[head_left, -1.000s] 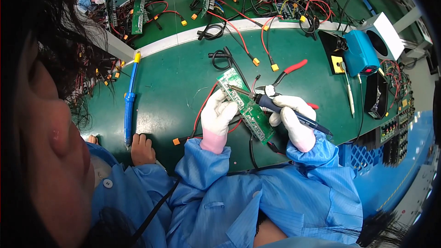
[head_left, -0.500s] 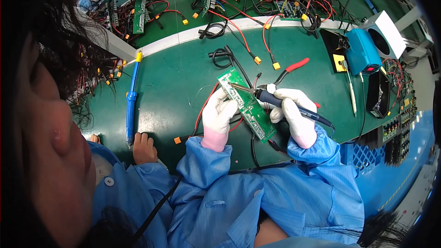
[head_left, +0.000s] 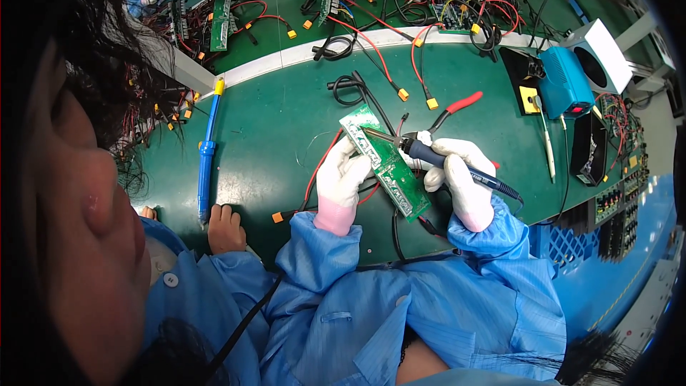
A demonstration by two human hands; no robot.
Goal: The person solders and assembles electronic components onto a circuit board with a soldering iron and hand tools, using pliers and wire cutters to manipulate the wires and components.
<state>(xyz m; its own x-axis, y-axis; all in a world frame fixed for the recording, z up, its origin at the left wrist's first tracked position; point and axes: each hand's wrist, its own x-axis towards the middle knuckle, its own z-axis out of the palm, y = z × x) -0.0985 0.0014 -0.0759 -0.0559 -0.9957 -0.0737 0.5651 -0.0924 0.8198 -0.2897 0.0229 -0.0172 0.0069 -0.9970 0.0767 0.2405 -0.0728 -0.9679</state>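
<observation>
My left hand [head_left: 340, 180], in a white glove, grips the left edge of a long green circuit board [head_left: 400, 182], which tilts above the bench. My gloved right hand [head_left: 461, 171] is closed around the dark blue handle of a soldering iron [head_left: 429, 155]. The iron's metal tip meets or hovers just over the upper part of the board; I cannot tell whether it touches. Red and black wires trail from under the board, one ending in an orange connector [head_left: 279, 218]. Red-handled pliers [head_left: 457, 107] lie partly hidden behind my right hand.
A blue desoldering pump [head_left: 206, 157] lies at left, beside a co-worker's bare hand [head_left: 226, 229]. At right stand a teal soldering station [head_left: 564, 80], a yellow sponge [head_left: 529, 99] and a white stick-like tool [head_left: 545, 139]. Wired boards [head_left: 457, 14] are heaped beyond the white ledge [head_left: 286, 57].
The soldering iron's tip has shifted very slightly along the board to the right. Both hands keep their hold, and the whole view has moved a little.
</observation>
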